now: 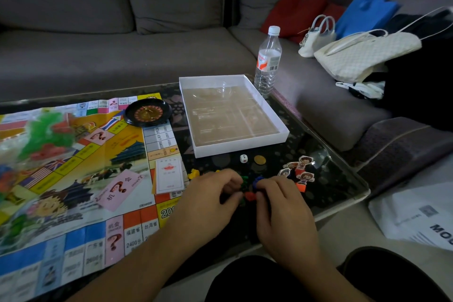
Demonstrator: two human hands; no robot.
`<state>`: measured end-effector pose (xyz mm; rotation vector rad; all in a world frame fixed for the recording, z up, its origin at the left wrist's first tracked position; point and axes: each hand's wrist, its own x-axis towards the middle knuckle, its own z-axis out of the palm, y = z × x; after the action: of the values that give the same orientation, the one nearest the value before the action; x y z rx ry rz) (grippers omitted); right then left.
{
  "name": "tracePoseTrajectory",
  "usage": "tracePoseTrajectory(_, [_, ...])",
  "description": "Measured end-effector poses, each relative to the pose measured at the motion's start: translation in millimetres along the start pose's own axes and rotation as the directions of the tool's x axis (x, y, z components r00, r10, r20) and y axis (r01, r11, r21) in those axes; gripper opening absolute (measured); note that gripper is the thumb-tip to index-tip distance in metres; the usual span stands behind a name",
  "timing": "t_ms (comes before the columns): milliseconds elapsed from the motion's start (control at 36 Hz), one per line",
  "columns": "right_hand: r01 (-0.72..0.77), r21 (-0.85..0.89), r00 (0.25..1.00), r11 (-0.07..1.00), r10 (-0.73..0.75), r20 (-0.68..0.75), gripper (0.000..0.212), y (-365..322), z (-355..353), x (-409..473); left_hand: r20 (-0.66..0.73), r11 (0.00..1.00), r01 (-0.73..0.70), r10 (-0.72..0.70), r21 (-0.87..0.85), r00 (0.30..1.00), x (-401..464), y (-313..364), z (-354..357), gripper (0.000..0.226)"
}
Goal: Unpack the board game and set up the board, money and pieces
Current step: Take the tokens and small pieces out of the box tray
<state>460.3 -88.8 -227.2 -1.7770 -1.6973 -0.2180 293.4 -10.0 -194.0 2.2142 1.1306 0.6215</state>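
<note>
The paper game board (73, 179) lies unfolded on the left of the glass table. A black roulette wheel (147, 113) sits on its far corner, and a pink card stack (120, 189) and a red-and-white card stack (169, 174) lie on it. My left hand (210, 193) and my right hand (282, 201) meet over small plastic pieces; fingers of both are curled around a red piece (250, 195), with green (244, 182) and blue (257, 180) pieces beside it. A yellow piece (193, 174), a white die (243, 158), a gold coin (259, 160) and cardboard character figures (300, 170) lie nearby.
The open white box (282, 127) with a clear plastic insert stands behind the pieces. A water bottle (268, 59) stands at the table's far edge. Bags of green and red plastic bits (46, 135) rest on the board. A grey sofa with bags (362, 51) surrounds the table.
</note>
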Motion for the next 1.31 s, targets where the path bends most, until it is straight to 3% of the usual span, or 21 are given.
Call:
tracePoseTrajectory(139, [-0.039,0.044,0.999,0.998,0.039,-0.006,0.016,-1.4,-8.6,4.8,-0.207,0.996,0.088,-0.091,-0.023,0.974,9.3,-11.7,-30.7,0.024])
tracePoseTrajectory(194, [0.007,0.031,1.0,0.999,-0.007,-0.006,0.019,-8.2,-11.9,17.1,-0.237,0.983,0.157,-0.13,0.099,0.963,18.3,-21.2,-42.7,0.03])
tracePoseTrajectory(278, [0.091,-0.037,0.995,0.995,-0.089,0.054,0.015,-27.1,-13.6,45.9,-0.168,0.901,0.215,-0.162,0.377,0.972,29.0,-36.6,-52.8,0.025])
tracePoseTrajectory(361, [0.163,-0.153,0.952,0.975,-0.115,0.282,0.011,-51.7,-12.1,80.3,-0.05,0.844,0.188,-0.188,0.502,0.981,33.6,-38.6,-55.9,0.021])
tracePoseTrajectory(472, [0.246,-0.301,0.814,0.921,-0.028,0.58,0.019,-73.0,-6.2,116.1,0.041,0.807,0.103,-0.155,0.582,0.987,39.4,-35.0,-57.2,0.032])
tracePoseTrajectory(583, [0.285,-0.31,0.759,0.907,-0.017,0.65,0.017,-75.6,7.3,128.9,0.1,0.841,0.114,-0.195,0.529,0.976,43.1,-38.7,-55.3,0.039])
tracePoseTrajectory(667, [0.248,-0.264,0.765,0.932,-0.022,0.643,0.016,-71.4,10.3,131.6,0.073,0.869,0.128,-0.185,0.478,0.98,42.8,-41.8,-54.0,0.028])
tracePoseTrajectory(806, [-0.065,-0.113,0.839,0.991,0.116,0.531,0.022,-54.4,6.2,134.5,-0.038,0.958,0.177,-0.173,0.227,0.984,40.7,-43.7,-57.4,0.013])
tracePoseTrajectory(889, [-0.149,-0.092,0.847,0.985,0.175,0.503,0.023,-40.1,-4.2,144.7,-0.072,0.967,0.208,-0.2,0.148,0.977,46.7,-37.7,-60.4,0.016])
tracePoseTrajectory(1028, [-0.075,-0.154,0.791,0.985,0.153,0.592,0.03,-28.4,-18.9,155.8,-0.036,0.975,0.162,-0.158,0.152,0.987,61.1,-23.8,-55.5,0.006])
tracePoseTrajectory(1111, [0.035,-0.206,0.753,0.978,0.11,0.649,0.024,-31.9,-13.2,157.3,0.019,0.971,0.097,-0.104,0.218,0.994,68.4,-12.9,-49.2,0.007])
tracePoseTrajectory(1222, [0.106,-0.232,0.756,0.967,0.073,0.651,0.013,-36.0,0.7,157.9,0.12,0.942,0.046,-0.09,0.334,0.989,77.2,-10.4,-38.4,0.011])
tracePoseTrajectory(1306, [0.125,-0.251,0.738,0.96,0.078,0.67,0.033,-35.6,7.4,154.9,0.172,0.913,-0.009,-0.067,0.408,0.983,77.7,-13.3,-33.2,0.008])
